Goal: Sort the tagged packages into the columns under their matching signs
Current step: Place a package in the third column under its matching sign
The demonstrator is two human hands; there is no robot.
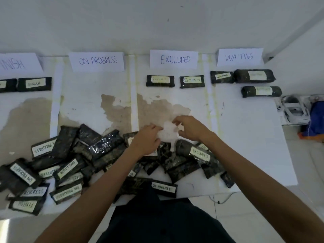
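white table (245, 137), top peeled in brown patches, split into columns by pale strips. person's dark clothing (157, 221) at the bottom edge.

big loose pile of black wrapped packages (98, 148) on the near half of the table, left to centre, overlapping, tags facing all ways. readable tags include waiting, excluded, on progress, finish.

four paper signs along the far edge: finish sign (17, 64) cut off at the left, on progress sign (97, 60), excluded sign (174, 59), waiting sign (239, 57).

sorted already: finish package (35, 84) under its sign, touching another (7, 85) at the frame edge. two excluded packages (160, 81) (192, 81) side by side, apart, under excluded. three waiting packages under waiting: small one (221, 77) touching a fat roll (254, 75), second roll (261, 91) just below.

left hand (149, 139) palm down over the pile's far centre edge, fingers stretched flat toward bare table, gripping nothing visible; tagged packages lie right under palm and wrist.

right hand (189, 128) near it over the excluded column, fingers loosely curled, thumb and forefinger narrowly apart, nothing seen between them; spot is blurred.

excluded-tagged package (196, 152) lies just below the right wrist, not touched. on progress package (164, 188) at the near table edge between the forearms, well clear of both hands.

blue cloth (317, 118) on the floor at far right.
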